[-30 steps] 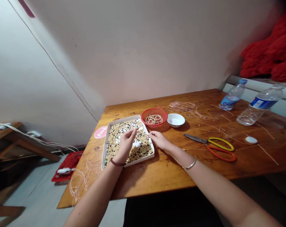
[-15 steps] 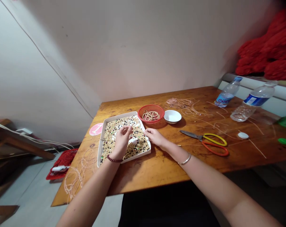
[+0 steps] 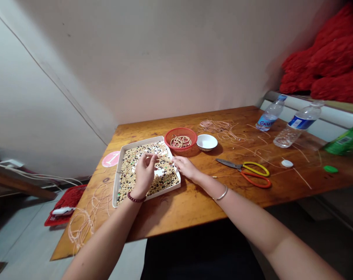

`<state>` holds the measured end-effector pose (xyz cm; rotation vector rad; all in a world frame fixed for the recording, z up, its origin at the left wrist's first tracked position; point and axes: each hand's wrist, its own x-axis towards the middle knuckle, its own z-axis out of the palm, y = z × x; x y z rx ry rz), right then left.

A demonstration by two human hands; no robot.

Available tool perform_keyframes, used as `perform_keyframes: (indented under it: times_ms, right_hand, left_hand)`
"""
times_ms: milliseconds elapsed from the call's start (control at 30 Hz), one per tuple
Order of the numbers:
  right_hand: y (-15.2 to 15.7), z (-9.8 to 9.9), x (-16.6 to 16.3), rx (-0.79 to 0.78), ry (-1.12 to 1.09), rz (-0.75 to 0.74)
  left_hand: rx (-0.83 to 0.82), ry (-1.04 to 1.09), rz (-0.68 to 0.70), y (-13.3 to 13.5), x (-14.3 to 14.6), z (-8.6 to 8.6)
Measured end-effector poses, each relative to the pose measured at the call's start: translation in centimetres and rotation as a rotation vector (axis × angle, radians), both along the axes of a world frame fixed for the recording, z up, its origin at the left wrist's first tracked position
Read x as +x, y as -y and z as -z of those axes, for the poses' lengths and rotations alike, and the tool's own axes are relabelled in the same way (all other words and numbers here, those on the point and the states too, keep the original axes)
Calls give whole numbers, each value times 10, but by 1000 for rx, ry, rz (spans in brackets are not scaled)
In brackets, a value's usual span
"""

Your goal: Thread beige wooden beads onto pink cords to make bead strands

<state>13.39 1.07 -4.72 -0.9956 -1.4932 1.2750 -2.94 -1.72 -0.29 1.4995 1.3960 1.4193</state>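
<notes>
A shallow white tray (image 3: 141,140) heaped with mixed beads (image 3: 164,181), mostly pale with dark and green ones among them, on the near left of a varnished wooden table (image 3: 176,210). Left hand (image 3: 144,174) over the beads, fingers curled and pinched together; anything held too small to tell. Right hand (image 3: 186,168) at the tray's right rim, fingertips drawn together, a grip on anything impossible to tell. Just beyond the tray, a red plastic basket (image 3: 180,130) of coiled cord and a white bowl (image 3: 207,142). Farther right, scissors with yellow and orange handles (image 3: 246,171), loose tan cords (image 3: 215,126), two water bottles (image 3: 271,113) (image 3: 300,128) and a green packet (image 3: 345,138). Left of the tray, a pink round disc (image 3: 111,158). Behind the table, a plain white wall (image 3: 135,58); at upper right, a heap of red fabric (image 3: 319,62). Below left, a red basket (image 3: 65,204) on a pale floor (image 3: 27,241), with white cables (image 3: 39,177) along the wall.
</notes>
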Motion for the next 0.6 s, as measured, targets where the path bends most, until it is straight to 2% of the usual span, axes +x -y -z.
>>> perform_keyframes:
  times_ms: [200,267,400,500,600]
  right_hand:
    - [3,-5,1,86,86,-39]
    - [4,-4,2,92,126,-40]
    - [1,-1,4,104,189,-59]
    - [-4,3,6,113,183,-54]
    - [-9,7,6,109,179,-39]
  left_hand:
    - [12,-122,39,-1,-1,3]
    - [52,-300,78,-1,-3,2]
    - [247,-807,205,0,-5,1]
    - [298,-953,285,0,-5,3]
    - [323,-1020,267,-1,-5,5]
